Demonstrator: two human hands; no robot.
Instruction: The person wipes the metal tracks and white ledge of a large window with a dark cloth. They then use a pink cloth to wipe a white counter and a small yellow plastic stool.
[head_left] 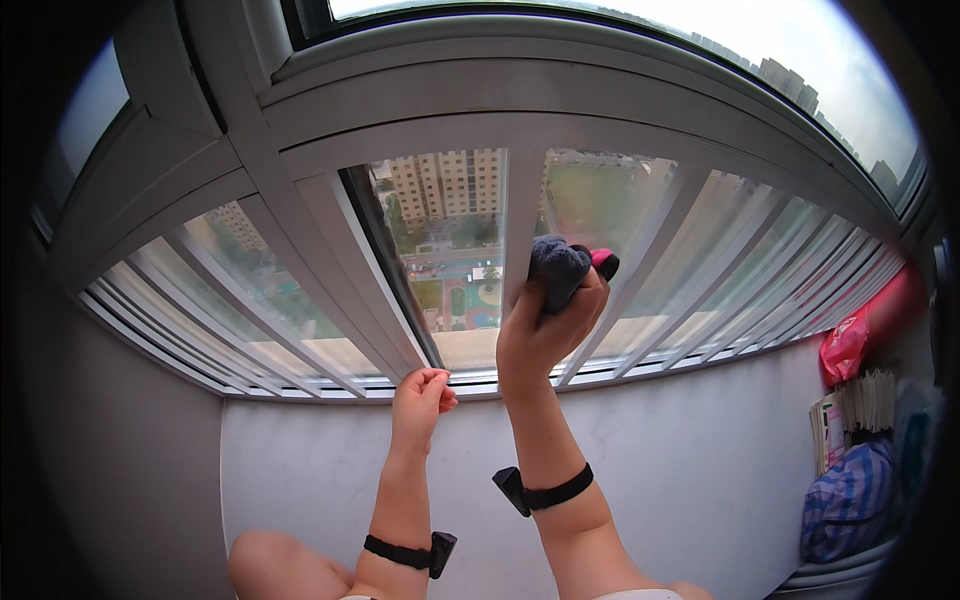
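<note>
My right hand (pixel 548 335) is raised in front of the window bars, its fingers wrapped round a bunched dark grey-blue cloth (pixel 558 268). The cloth is against or just in front of a white vertical bar (pixel 519 200); which of the two I cannot tell. A small pink-and-black thing (pixel 604 263) sticks out beside the cloth by my fingers, its kind unclear. Low down at the window's bottom frame is my left hand (pixel 420 398), fingers curled in and thumb against the forefinger, with nothing visible between them. Each forearm wears a black strap with a small black box.
White bars and glass panes (pixel 610 200) span the view, with buildings and greenery far below outside. Beneath runs a pale surface (pixel 680 450). At the right are a pink plastic bag (pixel 846 348), stacked papers (pixel 868 403) and a blue striped bag (pixel 850 500). A grey wall (pixel 120 430) stands left.
</note>
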